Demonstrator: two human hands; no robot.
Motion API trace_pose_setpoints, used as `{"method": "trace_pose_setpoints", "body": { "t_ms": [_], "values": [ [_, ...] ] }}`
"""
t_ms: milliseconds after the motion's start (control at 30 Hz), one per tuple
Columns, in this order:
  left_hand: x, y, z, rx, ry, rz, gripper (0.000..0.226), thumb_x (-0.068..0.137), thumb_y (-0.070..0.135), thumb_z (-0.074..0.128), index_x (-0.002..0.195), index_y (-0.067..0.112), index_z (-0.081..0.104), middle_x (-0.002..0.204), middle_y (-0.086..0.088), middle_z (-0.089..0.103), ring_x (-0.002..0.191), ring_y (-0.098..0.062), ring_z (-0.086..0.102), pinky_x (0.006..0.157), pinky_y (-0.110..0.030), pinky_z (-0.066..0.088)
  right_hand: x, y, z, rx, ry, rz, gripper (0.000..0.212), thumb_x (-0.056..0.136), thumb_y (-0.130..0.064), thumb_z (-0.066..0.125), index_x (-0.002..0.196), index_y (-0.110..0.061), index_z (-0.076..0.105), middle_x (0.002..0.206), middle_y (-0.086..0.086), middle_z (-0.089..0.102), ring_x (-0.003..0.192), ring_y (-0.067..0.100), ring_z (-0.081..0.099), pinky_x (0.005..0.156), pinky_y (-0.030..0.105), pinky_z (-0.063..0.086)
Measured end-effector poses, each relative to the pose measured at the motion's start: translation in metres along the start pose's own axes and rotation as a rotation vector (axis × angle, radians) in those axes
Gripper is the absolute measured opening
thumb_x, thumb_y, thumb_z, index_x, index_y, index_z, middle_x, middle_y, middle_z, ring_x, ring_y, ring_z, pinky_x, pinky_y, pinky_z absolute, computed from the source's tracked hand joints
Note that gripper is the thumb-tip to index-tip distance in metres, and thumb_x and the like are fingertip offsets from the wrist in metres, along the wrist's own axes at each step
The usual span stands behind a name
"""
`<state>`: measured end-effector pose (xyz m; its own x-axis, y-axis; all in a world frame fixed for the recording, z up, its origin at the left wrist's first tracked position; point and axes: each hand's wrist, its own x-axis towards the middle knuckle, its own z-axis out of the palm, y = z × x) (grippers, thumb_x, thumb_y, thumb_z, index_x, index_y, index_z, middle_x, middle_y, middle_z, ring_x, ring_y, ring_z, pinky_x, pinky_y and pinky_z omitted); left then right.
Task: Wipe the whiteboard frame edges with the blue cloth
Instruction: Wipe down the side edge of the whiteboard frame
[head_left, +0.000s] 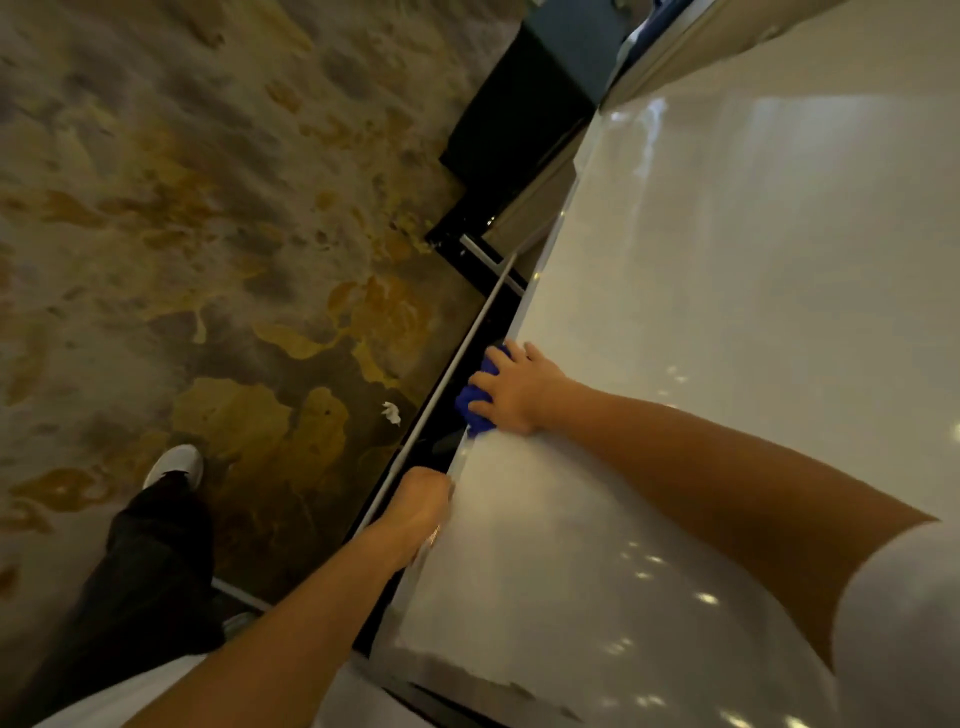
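From the head view, you are pressing the cloth (478, 395) under your right hand (519, 389), fingers folded over it, against the board's (727, 312) left frame edge (457, 462) so it is rubbing the rim. Your left hand (421, 506) is gripping that same edge nearer you, likely steadying the board.

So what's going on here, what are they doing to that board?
A person is cleaning a whiteboard. Their right hand presses a blue cloth against the board's edge, by the tray that runs along it. Their left hand grips the same edge nearer the camera, apparently steadying the board. A scrap of white paper lies on the carpet.
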<state>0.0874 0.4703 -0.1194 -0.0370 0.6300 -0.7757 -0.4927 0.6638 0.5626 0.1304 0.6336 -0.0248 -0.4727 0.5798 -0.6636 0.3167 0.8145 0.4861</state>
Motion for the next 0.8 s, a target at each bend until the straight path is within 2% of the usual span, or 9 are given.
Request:
{"method": "trace_pose_setpoints", "body": {
  "t_ms": [67,167,233,333,500,567,667,733,800],
  "values": [
    [0.001,0.003,0.002,0.285,0.008,0.117,0.030,0.098,0.024,0.041,0.093,0.003,0.061,0.095,-0.015,0.060,0.084,-0.028,0.058,0.074,-0.034,0.044,0.007,0.000,-0.003,0.005,-0.027,0.018,0.060,0.096,-0.062,0.021,0.149,-0.034,0.029,0.162,0.013,0.015,0.147,0.042,0.006,0.118,0.052,0.013],
    [-0.007,0.004,0.012,0.615,0.068,0.278,0.036,0.101,0.026,0.033,0.109,0.000,0.057,0.113,-0.021,0.061,0.102,-0.037,0.059,0.081,-0.039,0.044,0.000,-0.020,0.014,0.006,-0.074,-0.232,0.062,0.092,-0.065,0.023,0.146,-0.036,0.032,0.160,0.010,0.022,0.146,0.040,0.011,0.117,0.053,0.015],
    [-0.010,0.002,0.017,0.624,0.110,0.299,0.038,0.102,0.026,0.030,0.110,-0.001,0.055,0.114,-0.023,0.061,0.100,-0.037,0.060,0.084,-0.041,0.048,0.006,-0.001,0.011,0.014,-0.027,-0.157,0.060,0.094,-0.064,0.023,0.146,-0.037,0.032,0.159,0.009,0.023,0.146,0.038,0.014,0.116,0.053,0.014],
    [-0.009,0.004,0.020,0.590,0.120,0.279,0.039,0.102,0.027,0.030,0.111,0.000,0.055,0.110,-0.020,0.062,0.098,-0.032,0.062,0.088,-0.044,0.053,0.023,0.034,0.003,0.052,0.058,0.155,0.058,0.095,-0.062,0.023,0.144,-0.033,0.035,0.158,0.012,0.022,0.144,0.041,0.013,0.115,0.052,0.016],
    [-0.010,0.006,0.023,0.630,0.102,0.306,0.031,0.100,0.020,0.036,0.107,-0.002,0.055,0.109,-0.022,0.063,0.097,-0.035,0.063,0.085,-0.045,0.054,0.021,-0.011,0.023,0.042,-0.091,-0.299,0.056,0.094,-0.060,0.032,0.141,-0.031,0.042,0.147,0.010,0.040,0.138,0.038,0.029,0.112,0.053,0.029],
    [-0.009,0.007,0.020,0.686,0.082,0.329,0.030,0.100,0.020,0.035,0.108,-0.001,0.055,0.110,-0.020,0.063,0.096,-0.032,0.063,0.085,-0.042,0.054,0.035,0.014,0.011,0.017,-0.033,-0.233,0.053,0.096,-0.056,0.034,0.142,-0.030,0.041,0.148,0.010,0.039,0.135,0.035,0.033,0.109,0.051,0.034],
    [-0.004,0.017,0.019,0.641,0.069,0.300,0.043,0.103,0.033,0.028,0.111,0.001,0.056,0.110,-0.017,0.063,0.098,-0.028,0.063,0.091,-0.042,0.052,0.050,0.057,0.005,0.051,0.064,0.117,0.053,0.097,-0.056,0.031,0.144,-0.031,0.037,0.156,0.013,0.024,0.141,0.040,0.021,0.112,0.051,0.027],
    [0.003,0.025,0.020,0.601,0.065,0.244,0.054,0.102,0.041,0.023,0.113,0.001,0.058,0.114,-0.018,0.063,0.103,-0.030,0.061,0.096,-0.043,0.048,0.047,0.042,0.011,0.107,0.020,0.066,0.056,0.095,-0.058,0.032,0.145,-0.031,0.036,0.157,0.013,0.022,0.143,0.042,0.015,0.115,0.053,0.023],
    [0.014,0.034,0.027,0.566,0.056,0.201,0.056,0.102,0.040,0.024,0.115,-0.001,0.059,0.119,-0.021,0.061,0.107,-0.034,0.058,0.097,-0.040,0.045,0.039,0.016,0.020,0.146,-0.048,-0.136,0.056,0.095,-0.058,0.034,0.145,-0.031,0.036,0.157,0.012,0.024,0.145,0.040,0.012,0.116,0.054,0.021]
  ]
}}
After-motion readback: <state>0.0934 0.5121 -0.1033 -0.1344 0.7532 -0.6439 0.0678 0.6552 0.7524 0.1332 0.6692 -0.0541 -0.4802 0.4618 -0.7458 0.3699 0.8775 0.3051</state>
